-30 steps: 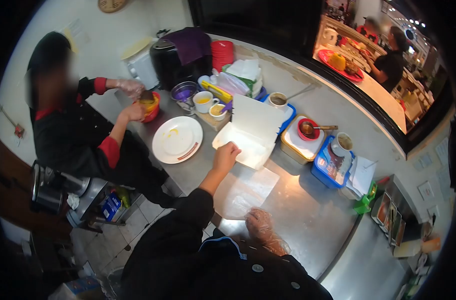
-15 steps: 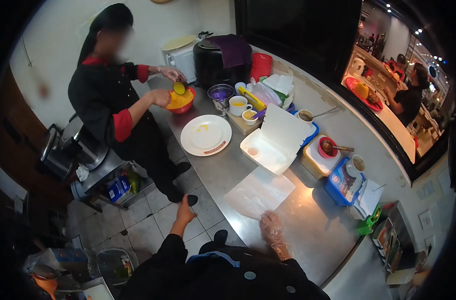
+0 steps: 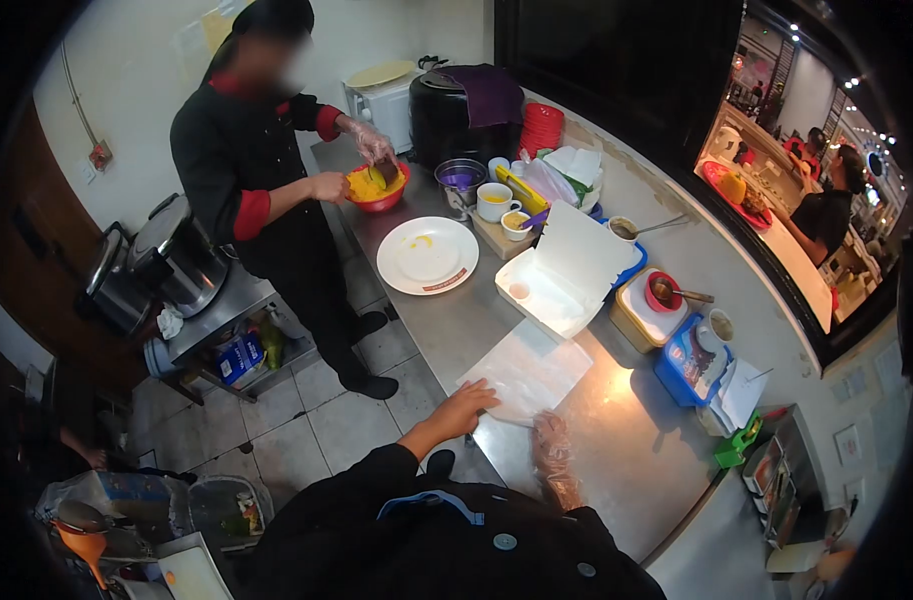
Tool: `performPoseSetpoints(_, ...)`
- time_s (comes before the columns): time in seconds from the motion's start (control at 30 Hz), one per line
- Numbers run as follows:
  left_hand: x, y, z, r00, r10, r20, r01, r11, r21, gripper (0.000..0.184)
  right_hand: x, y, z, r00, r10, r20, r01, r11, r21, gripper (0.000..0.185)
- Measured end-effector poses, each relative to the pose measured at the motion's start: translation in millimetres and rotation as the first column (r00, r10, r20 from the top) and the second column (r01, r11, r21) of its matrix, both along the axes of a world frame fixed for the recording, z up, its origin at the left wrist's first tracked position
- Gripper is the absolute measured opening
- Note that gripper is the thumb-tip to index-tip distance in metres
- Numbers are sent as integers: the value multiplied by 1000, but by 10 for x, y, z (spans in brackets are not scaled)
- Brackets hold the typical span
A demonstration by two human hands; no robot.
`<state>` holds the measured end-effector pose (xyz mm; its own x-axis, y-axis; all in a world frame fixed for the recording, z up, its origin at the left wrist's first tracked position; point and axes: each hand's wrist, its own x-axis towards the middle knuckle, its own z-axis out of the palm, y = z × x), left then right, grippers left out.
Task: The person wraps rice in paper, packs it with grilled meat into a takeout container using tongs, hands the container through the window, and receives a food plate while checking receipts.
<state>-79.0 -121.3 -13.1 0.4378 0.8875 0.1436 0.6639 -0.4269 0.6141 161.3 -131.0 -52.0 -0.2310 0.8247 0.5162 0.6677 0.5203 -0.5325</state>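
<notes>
A translucent white sheet lies on the steel counter, its far edge by an open white takeaway box. My left hand is bare, its fingers stretched flat over the sheet's near left corner. My right hand, in a clear plastic glove, has its fingers curled at the sheet's near edge. A small round item shows inside the box. Beyond it stands a large white plate with yellow smears.
Across the counter a co-worker presses a dark cup into yellow rice in a red bowl. Along the wall stand a mug, a blue tub and a red cup with a spoon. Steel pots stand at left.
My left hand has come from beyond the counter's edge onto the sheet. My right hand stays at the sheet's near edge. The co-worker's cup has gone down into the rice.
</notes>
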Motion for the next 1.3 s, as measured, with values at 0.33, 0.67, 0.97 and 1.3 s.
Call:
performPoseSetpoints(0.33, 410, -248, -275, 963, 124, 238, -176, 961, 212, 22, 37, -110, 192, 997, 65, 28, -68, 992, 111, 21)
performPoseSetpoints(0.67, 428, -232, -279, 963, 130, 235, -192, 944, 267, 23, 87, -135, 83, 991, 132, 32, -133, 990, 55, 25)
performPoseSetpoints(0.97, 467, -182, -253, 967, 117, 226, -179, 943, 280, 22, 76, -127, 190, 995, 19, 98, -31, 992, 125, 15)
performPoseSetpoints(1.3, 496, -178, -146, 971, 170, 167, -208, 946, 248, 21, 89, -83, 67, 994, 38, 101, -41, 999, 32, 14)
